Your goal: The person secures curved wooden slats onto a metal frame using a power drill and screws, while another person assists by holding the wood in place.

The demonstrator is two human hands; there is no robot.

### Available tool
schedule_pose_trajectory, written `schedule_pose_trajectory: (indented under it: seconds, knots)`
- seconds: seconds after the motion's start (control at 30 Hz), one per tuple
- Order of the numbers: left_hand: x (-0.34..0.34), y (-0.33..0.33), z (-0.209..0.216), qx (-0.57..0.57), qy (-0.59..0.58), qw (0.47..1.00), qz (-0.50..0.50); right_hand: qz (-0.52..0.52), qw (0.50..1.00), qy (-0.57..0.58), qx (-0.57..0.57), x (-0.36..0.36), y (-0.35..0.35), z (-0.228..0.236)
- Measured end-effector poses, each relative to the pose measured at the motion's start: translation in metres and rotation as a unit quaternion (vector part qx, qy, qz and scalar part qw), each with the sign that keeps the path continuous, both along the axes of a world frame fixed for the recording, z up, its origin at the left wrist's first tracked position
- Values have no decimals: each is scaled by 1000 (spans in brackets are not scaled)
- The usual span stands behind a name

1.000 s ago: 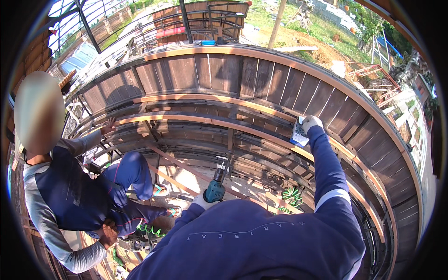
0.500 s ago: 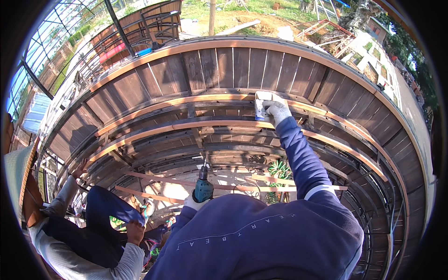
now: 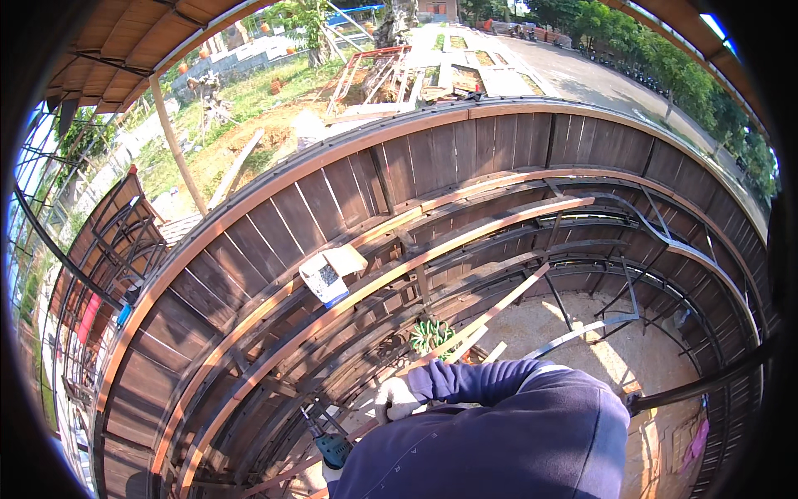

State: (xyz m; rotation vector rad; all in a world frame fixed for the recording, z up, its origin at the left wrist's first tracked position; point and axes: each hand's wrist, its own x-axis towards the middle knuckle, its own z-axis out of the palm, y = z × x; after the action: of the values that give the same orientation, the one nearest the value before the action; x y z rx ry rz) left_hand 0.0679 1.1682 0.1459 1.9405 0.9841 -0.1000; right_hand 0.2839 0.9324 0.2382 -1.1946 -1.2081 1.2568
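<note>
My left hand, in a white glove and partly hidden behind my chest, grips a teal power drill. The drill's front end points up and to the left. My right hand, also gloved in white, is drawn in front of my chest, up and right of the drill. Its fingers are curled; whatever may be in them is too small to make out. Beyond both hands, an open white and blue cardboard box rests on the curved wooden rails, with small dark pieces inside, probably screws.
Curved tiers of wooden rails on dark metal frames surround me. Beyond them rises a curved plank wall. A dark metal bar crosses at the right. Loose wooden strips and a green plant are lower down.
My right hand has left the box and come back to my chest. The view has swung right, and the other person at the left is out of sight. The drill stays in my left hand.
</note>
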Motion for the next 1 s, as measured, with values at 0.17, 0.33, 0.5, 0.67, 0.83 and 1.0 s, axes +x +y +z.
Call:
schedule_pose_trajectory:
  seconds: [0.17,0.33,0.5,0.67,0.83,1.0]
  knots:
    - [29,-3,3,9,-2,1000,-25,20,984,-175,40,6,-3,-6]
    - [44,-6,8,14,-5,999,-43,38,985,-164,45,14,-7,-14]
    - [36,-6,11,21,-9,999,-37,44,998,30,43,19,-6,-57]
    - [2,-9,8,17,-31,999,-13,-18,997,80,-14,27,-14,-39]
    - [-28,-29,21,13,-33,999,24,-166,968,188,28,26,14,-22]
    - [-46,-38,38,0,-47,999,19,-200,954,216,51,13,66,-8]
